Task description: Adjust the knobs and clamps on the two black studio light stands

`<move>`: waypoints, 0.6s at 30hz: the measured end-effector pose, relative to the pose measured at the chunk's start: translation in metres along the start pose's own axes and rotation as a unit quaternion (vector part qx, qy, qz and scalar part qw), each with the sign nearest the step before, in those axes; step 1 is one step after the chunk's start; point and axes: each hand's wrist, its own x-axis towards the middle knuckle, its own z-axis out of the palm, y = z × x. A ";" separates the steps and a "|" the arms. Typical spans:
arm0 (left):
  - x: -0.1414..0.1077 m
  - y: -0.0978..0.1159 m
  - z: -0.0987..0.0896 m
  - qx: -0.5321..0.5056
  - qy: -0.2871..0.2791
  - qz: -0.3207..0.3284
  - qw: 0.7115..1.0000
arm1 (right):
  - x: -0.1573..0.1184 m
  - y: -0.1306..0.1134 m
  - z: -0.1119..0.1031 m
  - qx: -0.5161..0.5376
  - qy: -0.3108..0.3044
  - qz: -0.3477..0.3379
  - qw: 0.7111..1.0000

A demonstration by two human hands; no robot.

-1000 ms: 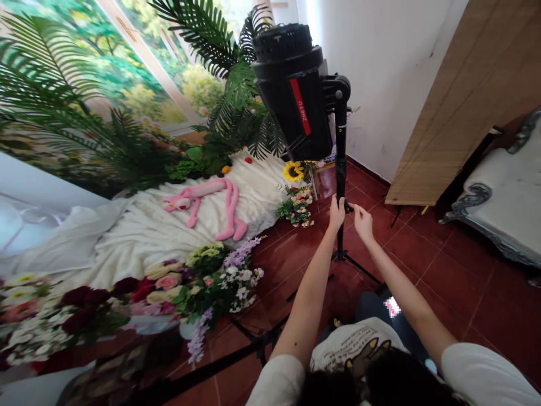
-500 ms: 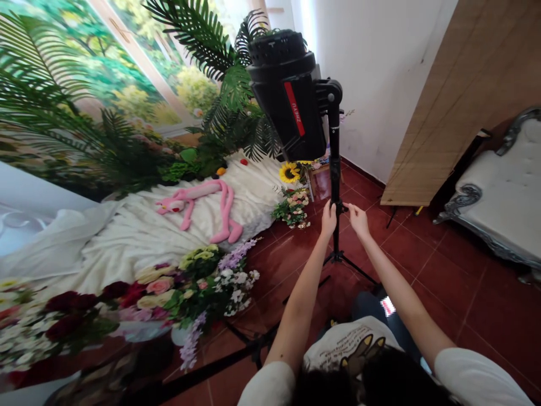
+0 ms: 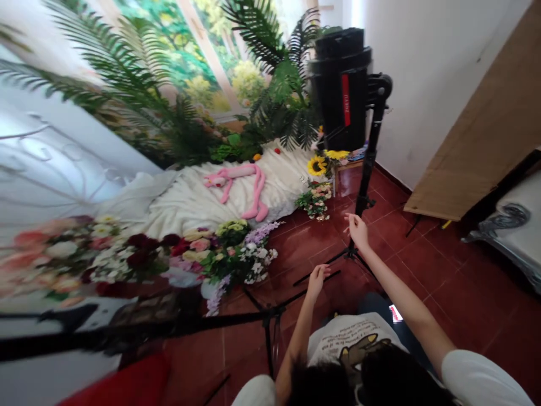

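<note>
A black studio light [image 3: 341, 93] with a red label hangs at the top of a black stand [image 3: 367, 169], tilted downward. My right hand [image 3: 358, 231] is in front of the stand's pole, just below its clamp knob [image 3: 370, 202], with fingers apart and nothing in them. Lower and to the left, my left hand [image 3: 318, 278] hovers over the floor near the stand's legs, its fingers loosely spread and holding nothing. The legs of the stand rest on dark red tiles [image 3: 382, 248].
A second black stand [image 3: 249, 321] crosses the lower left. Beyond it lie flowers [image 3: 198, 245] and a white fur cover [image 3: 190, 197] bearing a pink plush toy [image 3: 257, 192]. A wooden panel [image 3: 452, 169] and a silver-framed sofa [image 3: 502, 225] are on the right.
Both my hands have come off the stand's pole and knob. My left hand has dropped down and left. The view has turned left, so the light appears farther right.
</note>
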 end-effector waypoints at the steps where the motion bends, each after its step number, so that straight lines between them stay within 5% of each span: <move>1: -0.005 0.001 -0.012 -0.002 0.021 0.014 1.000 | -0.003 0.000 0.013 0.004 -0.033 0.000 0.999; 7: -0.035 0.018 -0.099 -0.034 0.232 0.109 0.966 | -0.028 -0.007 0.103 0.011 -0.247 -0.033 0.968; 13: -0.089 0.034 -0.188 -0.025 0.544 0.207 0.812 | -0.075 -0.022 0.176 -0.007 -0.410 -0.061 0.910; 16: -0.111 0.050 -0.218 -0.010 0.638 0.229 0.735 | -0.095 -0.028 0.198 -0.024 -0.457 -0.073 0.886; 18: -0.116 0.063 -0.232 0.010 0.659 0.249 0.710 | -0.105 -0.032 0.210 -0.032 -0.482 -0.080 0.872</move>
